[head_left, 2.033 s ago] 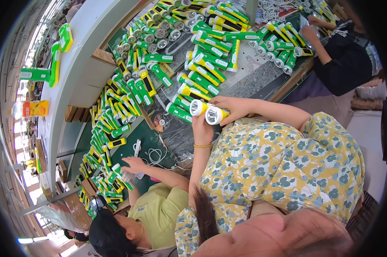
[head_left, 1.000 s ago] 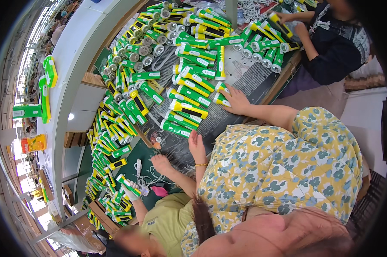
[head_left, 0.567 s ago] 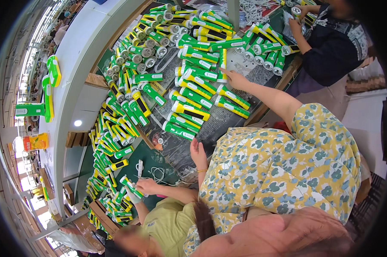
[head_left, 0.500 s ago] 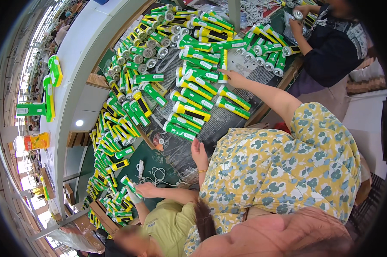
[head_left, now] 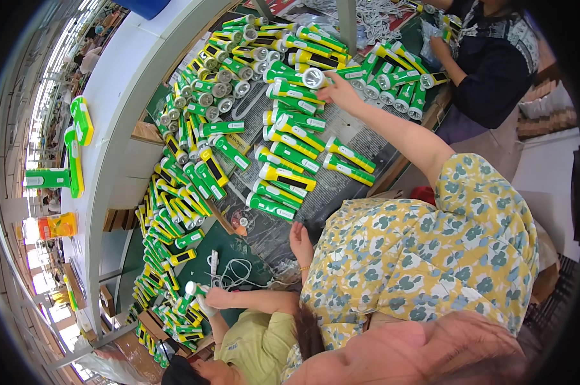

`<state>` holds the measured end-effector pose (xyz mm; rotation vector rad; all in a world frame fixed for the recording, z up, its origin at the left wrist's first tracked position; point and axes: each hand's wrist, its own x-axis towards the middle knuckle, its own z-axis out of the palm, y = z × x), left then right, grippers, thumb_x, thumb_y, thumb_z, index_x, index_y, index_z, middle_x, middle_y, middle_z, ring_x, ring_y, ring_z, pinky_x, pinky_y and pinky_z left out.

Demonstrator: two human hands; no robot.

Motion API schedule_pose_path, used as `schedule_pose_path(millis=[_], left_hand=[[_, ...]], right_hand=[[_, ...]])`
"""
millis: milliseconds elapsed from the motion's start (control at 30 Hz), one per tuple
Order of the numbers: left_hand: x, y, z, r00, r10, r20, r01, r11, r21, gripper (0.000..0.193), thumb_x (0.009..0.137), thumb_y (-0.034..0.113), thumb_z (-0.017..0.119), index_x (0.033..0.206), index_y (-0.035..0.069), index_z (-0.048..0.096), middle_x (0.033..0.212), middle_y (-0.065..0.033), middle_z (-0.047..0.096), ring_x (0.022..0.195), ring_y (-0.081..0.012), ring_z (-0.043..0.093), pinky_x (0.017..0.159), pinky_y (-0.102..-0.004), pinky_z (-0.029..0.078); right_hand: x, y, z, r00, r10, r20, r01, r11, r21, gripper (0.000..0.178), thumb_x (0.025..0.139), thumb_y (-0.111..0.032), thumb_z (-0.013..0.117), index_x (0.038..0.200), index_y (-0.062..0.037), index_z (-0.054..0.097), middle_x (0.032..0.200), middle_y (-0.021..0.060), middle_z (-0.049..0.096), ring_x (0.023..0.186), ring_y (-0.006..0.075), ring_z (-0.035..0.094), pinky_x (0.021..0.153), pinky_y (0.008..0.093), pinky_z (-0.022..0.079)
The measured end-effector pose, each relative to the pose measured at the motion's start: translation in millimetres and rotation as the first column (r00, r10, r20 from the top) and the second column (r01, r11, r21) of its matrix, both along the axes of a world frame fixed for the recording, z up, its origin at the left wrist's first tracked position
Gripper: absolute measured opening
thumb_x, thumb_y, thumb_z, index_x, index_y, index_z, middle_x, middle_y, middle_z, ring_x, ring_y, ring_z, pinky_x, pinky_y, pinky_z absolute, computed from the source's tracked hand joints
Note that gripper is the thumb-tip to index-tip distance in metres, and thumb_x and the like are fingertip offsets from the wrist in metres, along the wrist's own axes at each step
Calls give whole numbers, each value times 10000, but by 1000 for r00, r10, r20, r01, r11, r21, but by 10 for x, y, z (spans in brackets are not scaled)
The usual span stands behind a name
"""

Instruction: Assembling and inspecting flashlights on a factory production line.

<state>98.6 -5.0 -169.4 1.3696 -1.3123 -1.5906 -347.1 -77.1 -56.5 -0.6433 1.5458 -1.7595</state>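
My right hand [head_left: 340, 94] reaches over the table's far part, fingers closed around a flashlight [head_left: 313, 78] whose round silver lens faces up; its body is mostly hidden. Around it lie green-and-yellow flashlights, among them a row [head_left: 293, 138] running down the table. My left hand [head_left: 301, 244], with a bracelet at the wrist, rests near the row's nearest flashlight [head_left: 270, 206]. Its fingers are apart and slightly bent, and hold nothing.
A large heap of flashlights [head_left: 155, 237] spreads along the left. A co-worker's hand [head_left: 219, 298] at the lower left holds a flashlight; another co-worker [head_left: 495, 70] works at the upper right. White cables [head_left: 235, 273] lie on the green surface. A white shelf [head_left: 113, 96] carries several flashlights.
My right hand has closed on the flashlight it was touching and tipped it up, lens toward me. My left hand has shifted slightly downward. The lower-left co-worker's flashlight has turned.
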Motion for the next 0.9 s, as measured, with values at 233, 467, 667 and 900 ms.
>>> schedule_pose_path(millis=[233,467,667,900], left_hand=[[-155,-58,103,998,-56,24,56,998,-3,419,940,112,540,1315,-41,430,1234,-153,546,1128,-193,534,959,-286,417],[0,-8,27,998,-39,55,39,999,-4,434,940,125,542,1326,-37,426,1242,-163,545,1131,-200,534,959,-292,420],[145,23,-29,991,-89,96,84,995,51,438,935,129,550,1323,-36,429,1255,-168,538,1144,-210,531,966,-303,421],[-119,-212,141,977,-201,71,201,980,7,431,936,110,558,1325,-26,430,1169,-105,570,1014,-133,552,855,-236,446]], right_hand=[[-494,-973,27,803,-85,-590,189,975,116,595,795,-159,576,1357,-64,407,984,193,652,891,256,650,784,358,497],[-446,-936,-47,895,-260,-364,268,963,-28,547,835,-167,554,1352,-69,405,995,206,639,913,308,637,787,387,489],[-757,22,-518,362,-174,-916,558,827,63,505,778,-164,625,1255,-61,492,1080,150,591,1045,310,559,865,430,459],[-883,263,-609,-39,271,-962,421,877,230,451,698,-119,652,1132,-60,545,1082,149,535,1085,320,515,878,461,448]])
